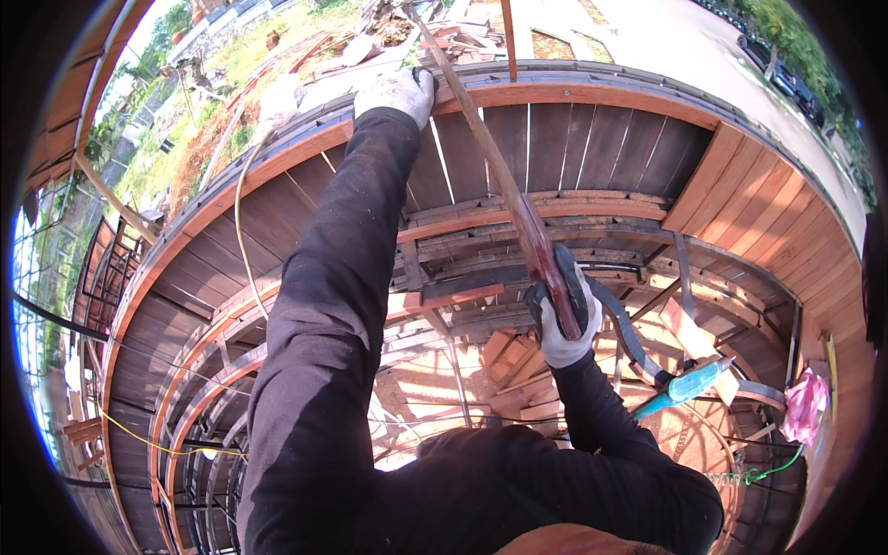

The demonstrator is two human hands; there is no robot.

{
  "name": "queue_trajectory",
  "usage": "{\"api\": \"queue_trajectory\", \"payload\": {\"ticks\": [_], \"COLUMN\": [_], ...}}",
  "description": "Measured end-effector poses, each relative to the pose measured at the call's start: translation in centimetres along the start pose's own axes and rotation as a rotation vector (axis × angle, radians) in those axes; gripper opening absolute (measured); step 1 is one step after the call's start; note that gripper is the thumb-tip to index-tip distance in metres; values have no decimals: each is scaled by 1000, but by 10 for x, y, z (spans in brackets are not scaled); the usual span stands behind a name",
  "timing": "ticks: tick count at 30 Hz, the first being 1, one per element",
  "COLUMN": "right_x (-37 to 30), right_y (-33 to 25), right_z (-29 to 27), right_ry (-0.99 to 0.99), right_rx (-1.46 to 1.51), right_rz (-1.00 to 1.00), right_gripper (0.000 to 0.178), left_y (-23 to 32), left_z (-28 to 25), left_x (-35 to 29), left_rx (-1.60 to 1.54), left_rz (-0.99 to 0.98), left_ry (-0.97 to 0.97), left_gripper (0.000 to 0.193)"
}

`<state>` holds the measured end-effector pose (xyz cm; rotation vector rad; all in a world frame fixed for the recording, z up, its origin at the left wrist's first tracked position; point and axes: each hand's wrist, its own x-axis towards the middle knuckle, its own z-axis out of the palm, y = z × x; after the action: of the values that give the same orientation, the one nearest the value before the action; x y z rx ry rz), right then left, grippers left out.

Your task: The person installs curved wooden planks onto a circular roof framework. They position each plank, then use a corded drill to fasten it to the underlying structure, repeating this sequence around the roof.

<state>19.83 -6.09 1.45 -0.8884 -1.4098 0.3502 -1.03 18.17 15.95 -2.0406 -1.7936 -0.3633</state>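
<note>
My right hand (566, 319), in a white and dark grey work glove, is closed round the near end of a long wooden stick (495, 153). The stick slants up and left, crossing above the curved wooden rail (592, 92); its near end is darker red-brown. My left hand (393, 94), gloved in the same way, reaches far forward with the arm stretched. It lies on top of that rail with the fingers bent over its edge, the fingertips partly hidden. Dark plank boards (536, 139) line the inside below the rail.
Curved tiers of wood and metal framing surround me. Reddish boards (768, 199) cover the right side. A teal tool (684, 384), a pink cloth or bag (807, 407) and a dark curved strip (624, 328) are at right. Wood offcuts (513, 361) lie below. A pale hose (242, 217) hangs left.
</note>
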Motion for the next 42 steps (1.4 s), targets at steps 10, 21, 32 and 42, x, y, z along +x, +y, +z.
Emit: {"api": "queue_trajectory", "payload": {"ticks": [10,21,32,42], "right_x": [-6,-15,-28,-42], "right_y": [-36,-30,-70,-86], "right_z": [-26,-32,-65,-88], "right_ry": [-27,-25,-58,5], "right_rx": [-87,-75,-39,-143], "right_rz": [-81,2,56,-45], "right_gripper": [55,57,57,54], "left_y": [-8,10,7,7], "left_z": [32,11,12,14], "left_x": [14,0,2,-3], "left_rx": [-5,-115,-323,-213], "left_rz": [47,-89,-137,-7], "left_ry": [314,146,214,292], "left_gripper": [49,45,40,44]}}
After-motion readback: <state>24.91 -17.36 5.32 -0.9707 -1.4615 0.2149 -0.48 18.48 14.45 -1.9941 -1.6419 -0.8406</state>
